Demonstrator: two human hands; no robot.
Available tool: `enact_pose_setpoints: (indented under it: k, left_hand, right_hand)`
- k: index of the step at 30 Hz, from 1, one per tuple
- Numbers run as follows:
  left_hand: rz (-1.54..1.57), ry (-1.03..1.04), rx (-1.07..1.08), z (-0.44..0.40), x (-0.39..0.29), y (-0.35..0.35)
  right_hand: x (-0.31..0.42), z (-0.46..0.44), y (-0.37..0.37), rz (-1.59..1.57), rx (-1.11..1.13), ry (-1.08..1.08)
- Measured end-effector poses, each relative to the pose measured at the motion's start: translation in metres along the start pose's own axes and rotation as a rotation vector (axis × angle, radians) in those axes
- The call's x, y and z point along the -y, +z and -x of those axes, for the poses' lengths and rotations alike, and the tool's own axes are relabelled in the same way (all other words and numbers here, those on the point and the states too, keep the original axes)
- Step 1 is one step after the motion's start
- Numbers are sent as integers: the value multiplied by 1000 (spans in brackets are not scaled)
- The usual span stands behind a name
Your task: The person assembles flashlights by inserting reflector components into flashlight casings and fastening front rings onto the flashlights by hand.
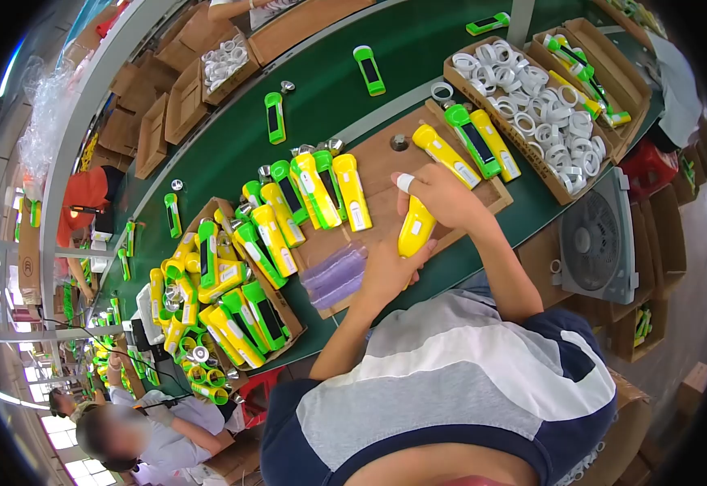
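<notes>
My left hand [391,271] is wrapped round the lower end of a yellow flashlight [416,229], in front of my chest. Over its upper end, my right hand [444,197] is closed, so that end is hidden. A white band [404,182] circles one finger of this hand. Under both hands lies a brown board [386,174]. On its left part stand several yellow and green flashlights [352,193] in a row, with silver reflectors at their far ends. Three more flashlights [472,142] lie at the board's right.
To the right is a cardboard box [565,197] of white rings [523,97]. At the left a carton [292,324] overflows with flashlights. A purple plastic piece [335,276] lies on the board. Flashlights sit on the green belt [321,89]. A fan [598,235] stands at right; a co-worker [167,429] sits at left.
</notes>
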State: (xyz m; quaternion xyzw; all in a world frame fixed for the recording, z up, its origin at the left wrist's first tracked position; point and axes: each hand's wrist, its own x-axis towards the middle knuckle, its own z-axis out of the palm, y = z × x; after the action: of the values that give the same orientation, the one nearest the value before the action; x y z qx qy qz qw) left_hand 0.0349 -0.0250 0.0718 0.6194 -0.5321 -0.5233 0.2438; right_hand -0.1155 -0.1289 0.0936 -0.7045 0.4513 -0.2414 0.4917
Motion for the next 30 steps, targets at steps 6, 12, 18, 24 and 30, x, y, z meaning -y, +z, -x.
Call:
enact_pose_setpoints:
  k: [6,12,18,24,30]
  left_hand:
    - [-532,474,-482,-3,25,0]
    - [1257,85,706,-1,37,-1]
    - [889,187,369,2,29,9]
    - [624,279,346,9,16,-2]
    - [627,123,279,6,37,17]
  right_hand:
    - [-6,0,-14,-679,20,124]
    - [-9,20,12,-1491,376,35]
    - [-1,36,2,-1374,326,51]
    - [14,50,-4,-1296,452,-60]
    - [-14,36,5,-1342,456,-169]
